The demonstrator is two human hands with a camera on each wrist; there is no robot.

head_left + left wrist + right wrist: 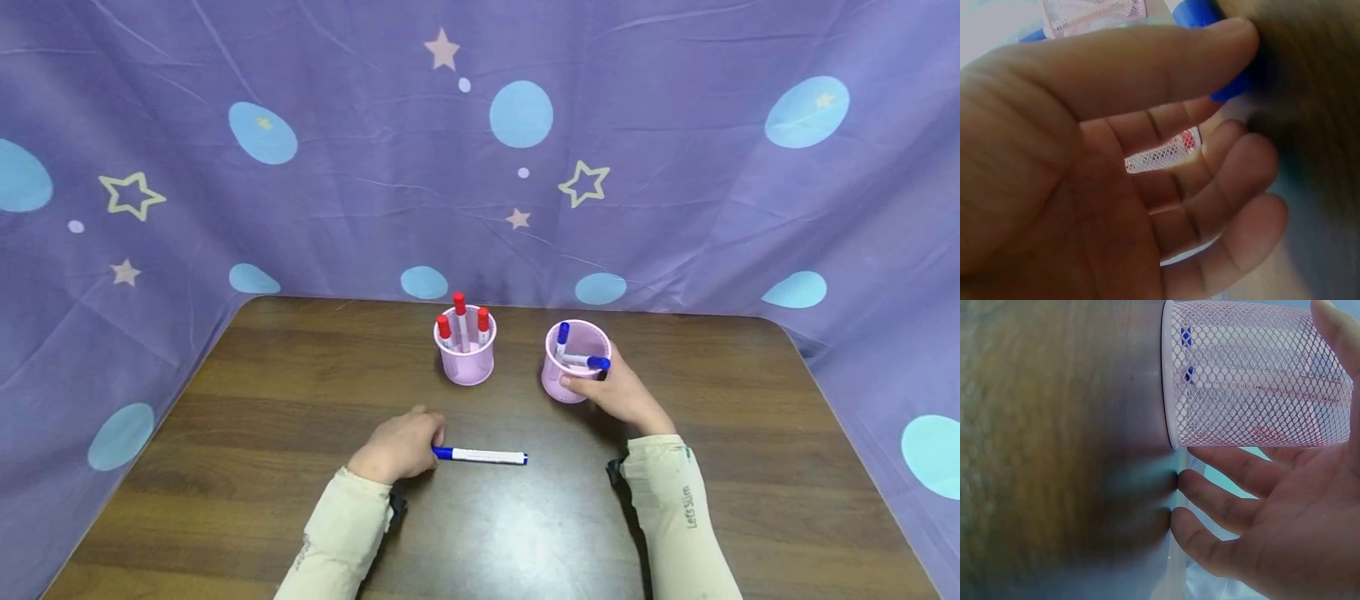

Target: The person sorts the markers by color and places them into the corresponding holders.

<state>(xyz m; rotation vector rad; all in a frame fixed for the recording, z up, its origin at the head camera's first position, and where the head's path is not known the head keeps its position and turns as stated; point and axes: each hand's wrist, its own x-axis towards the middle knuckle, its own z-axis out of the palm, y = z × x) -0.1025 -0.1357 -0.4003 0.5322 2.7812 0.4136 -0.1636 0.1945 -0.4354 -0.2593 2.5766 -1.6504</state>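
Observation:
A blue-capped whiteboard marker (489, 457) lies crosswise at the front middle of the table. My left hand (399, 443) pinches its capped end. In the left wrist view the thumb lies across the blue cap (1230, 90), with the index finger behind it and the other fingers loosely bent. My right hand (626, 393) grips a pink mesh pen cup (557, 382) from its right side, thumb in front. Two blue-capped markers (576, 360) lean inside that upright cup. The right wrist view shows its mesh wall (1254, 419) and base, with fingertips low beside it.
Left of the held cup stands a second pink mesh pen cup (468, 367) with three red-capped markers (460, 307). The brown wooden table (322, 358) ends at a purple curtain (360, 200) patterned with stars and blue spots.

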